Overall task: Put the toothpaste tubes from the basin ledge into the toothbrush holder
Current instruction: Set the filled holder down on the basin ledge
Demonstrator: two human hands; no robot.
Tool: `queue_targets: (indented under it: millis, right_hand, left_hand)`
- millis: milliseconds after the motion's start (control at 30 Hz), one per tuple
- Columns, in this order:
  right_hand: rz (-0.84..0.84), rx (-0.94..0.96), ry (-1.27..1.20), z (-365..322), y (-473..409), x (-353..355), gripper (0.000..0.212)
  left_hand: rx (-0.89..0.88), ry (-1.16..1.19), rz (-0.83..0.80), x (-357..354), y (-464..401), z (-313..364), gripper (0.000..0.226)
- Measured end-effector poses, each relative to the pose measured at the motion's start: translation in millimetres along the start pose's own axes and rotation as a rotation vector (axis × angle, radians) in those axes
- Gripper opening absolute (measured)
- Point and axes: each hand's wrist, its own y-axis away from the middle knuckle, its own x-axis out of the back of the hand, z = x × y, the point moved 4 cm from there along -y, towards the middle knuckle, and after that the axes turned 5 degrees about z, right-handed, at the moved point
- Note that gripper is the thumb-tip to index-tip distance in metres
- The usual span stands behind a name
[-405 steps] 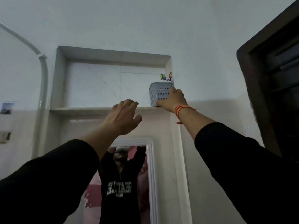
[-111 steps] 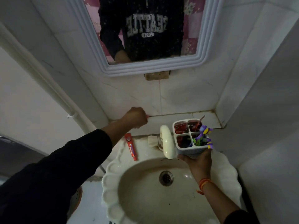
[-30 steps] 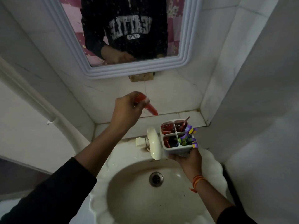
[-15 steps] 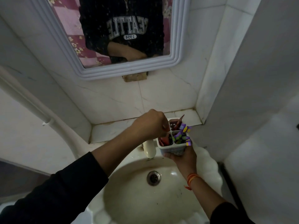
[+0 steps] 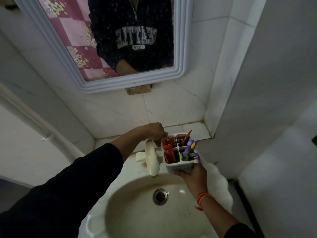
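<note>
Toothpaste tubes (image 5: 167, 147), red ones, stand in the left compartments of the toothbrush holder (image 5: 179, 156), and we see none lying on the tiled basin ledge (image 5: 192, 130) or on the visible basin rim (image 5: 221, 186), so we judge the loading nearly or wholly done. Our right hand (image 5: 192, 174) cups the holder from underneath, fingers wrapped around its base, holding it in the air above the basin beside the tap (image 5: 151, 158). Our left hand (image 5: 154, 133) hovers at the holder's back left corner with the fingers curled downward; whether they grip a tube's end or have let go we cannot tell, as the knuckles hide the fingertips. Risk lies mainly in the holder being unsupported except by that one palm: a push from the left hand on a tube that jams could tip the holder and spill the purple toothbrushes (image 5: 189, 152) from the right compartments into the basin. A tube left standing tall and leaning, like the red piece (image 5: 187, 136) jutting from the back right compartment, could also topple out when we set the holder down. We should withdraw the left hand straight up, clear of the tap.
</note>
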Motion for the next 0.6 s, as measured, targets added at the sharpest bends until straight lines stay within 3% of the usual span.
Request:
queue_targets:
  millis: [100,267,533,600]
  right_hand:
    - [0.037,0.056,0.016,-7.5,1.1,6.0,0.093]
    - [0.09,0.149,0.12,-28.4,-10.7,20.6,0.063]
    - [0.113,0.117,0.117,-52.7,-69.3,29.8,0.072]
    - [0.112,0.101,0.114,-56.4,-86.8,32.1,0.076]
  left_hand:
    - [-0.042,-0.031,0.087,2.2,-0.7,6.5,0.04]
    - [0.012,0.254,0.133,14.3,-4.0,6.1,0.04]
    - [0.079,0.753,0.064,8.6,-14.4,22.5,0.06]
    - [0.105,0.866,0.047,6.2,-16.4,34.5,0.057]
